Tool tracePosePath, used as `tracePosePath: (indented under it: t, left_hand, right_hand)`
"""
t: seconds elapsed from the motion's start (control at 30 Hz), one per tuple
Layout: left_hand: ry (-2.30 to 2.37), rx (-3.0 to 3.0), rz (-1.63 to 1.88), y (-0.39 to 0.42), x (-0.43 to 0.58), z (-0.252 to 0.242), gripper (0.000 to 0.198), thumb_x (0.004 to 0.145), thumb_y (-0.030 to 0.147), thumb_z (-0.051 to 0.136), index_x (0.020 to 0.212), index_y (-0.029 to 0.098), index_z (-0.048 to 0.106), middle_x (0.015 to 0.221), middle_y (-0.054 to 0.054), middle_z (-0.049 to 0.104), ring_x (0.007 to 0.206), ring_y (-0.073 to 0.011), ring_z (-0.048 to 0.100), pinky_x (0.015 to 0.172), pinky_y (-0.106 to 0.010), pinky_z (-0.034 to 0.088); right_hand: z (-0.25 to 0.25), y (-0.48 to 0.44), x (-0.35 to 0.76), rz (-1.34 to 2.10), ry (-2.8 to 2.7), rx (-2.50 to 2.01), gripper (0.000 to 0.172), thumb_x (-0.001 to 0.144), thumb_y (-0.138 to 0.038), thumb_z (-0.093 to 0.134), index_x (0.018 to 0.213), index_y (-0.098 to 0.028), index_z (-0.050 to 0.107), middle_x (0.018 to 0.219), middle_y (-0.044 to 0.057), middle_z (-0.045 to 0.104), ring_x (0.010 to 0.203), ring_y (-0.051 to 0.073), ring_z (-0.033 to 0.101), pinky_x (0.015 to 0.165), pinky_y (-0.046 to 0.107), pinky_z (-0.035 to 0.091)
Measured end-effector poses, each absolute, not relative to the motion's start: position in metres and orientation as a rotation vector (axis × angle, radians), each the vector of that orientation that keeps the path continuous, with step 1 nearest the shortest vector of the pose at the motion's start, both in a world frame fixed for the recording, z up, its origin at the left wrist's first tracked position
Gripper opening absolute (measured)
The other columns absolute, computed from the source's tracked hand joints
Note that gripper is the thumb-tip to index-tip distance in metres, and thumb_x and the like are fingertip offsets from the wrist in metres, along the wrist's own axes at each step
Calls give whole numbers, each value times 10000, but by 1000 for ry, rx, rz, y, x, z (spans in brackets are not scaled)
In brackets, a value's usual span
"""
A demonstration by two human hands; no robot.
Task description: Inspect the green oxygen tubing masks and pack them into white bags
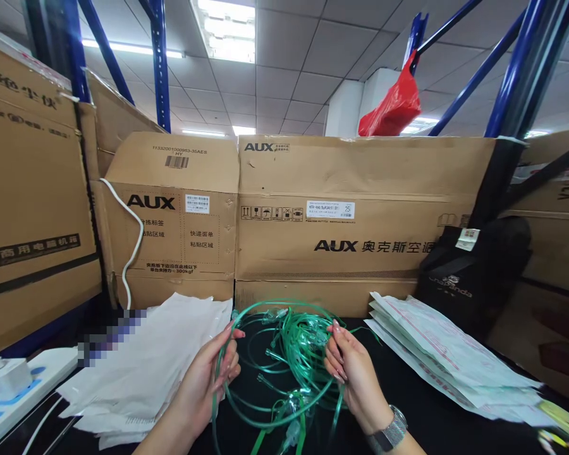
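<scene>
My left hand [217,371] is closed around a strand of clear green plastic tubing [260,422], with one end hanging below the fingers. Fingers curled, my right hand [348,361] grips the other side of the same loop. Between and behind both hands lies a tangled pile of green tubing [308,344] with clear plastic fittings, on a black table surface. Another clear fitting [291,436] shows at the front of the pile. A watch with a mesh band [389,433] is on my right wrist.
White plastic mailing bags [146,354] are stacked at left, beside a white power strip [28,388]. Pale printed packets [450,354] lie at right, near a black bag [450,278]. Cardboard panels [360,177] stand along the back. A red plastic bag [393,104] hangs above.
</scene>
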State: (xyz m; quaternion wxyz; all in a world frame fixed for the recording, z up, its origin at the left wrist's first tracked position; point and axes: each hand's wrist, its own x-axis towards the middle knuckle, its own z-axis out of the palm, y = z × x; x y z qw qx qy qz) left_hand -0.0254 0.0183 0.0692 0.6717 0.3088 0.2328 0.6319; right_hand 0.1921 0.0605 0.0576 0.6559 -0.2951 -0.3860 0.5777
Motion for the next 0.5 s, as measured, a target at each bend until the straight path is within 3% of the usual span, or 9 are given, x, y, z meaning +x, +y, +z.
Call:
tracePosePath:
  t: [0.27,0.5]
  left_hand:
    - [619,748,1313,12,-16,68,225,777,337,511,846,146,607,494,60,457,361,-23,297,401,-160,269]
    - [791,748,1640,19,-19,57,192,756,346,536,729,158,564,417,90,404,322,-20,228,377,-150,255]
  right_hand:
    - [71,57,201,1128,-759,-649,246,705,-428,583,695,-203,483,364,-118,298,273,25,179,262,143,175]
    - [79,50,193,1311,-950,-694,352,737,-515,490,747,-169,557,377,-107,290,275,20,150,264,158,152]
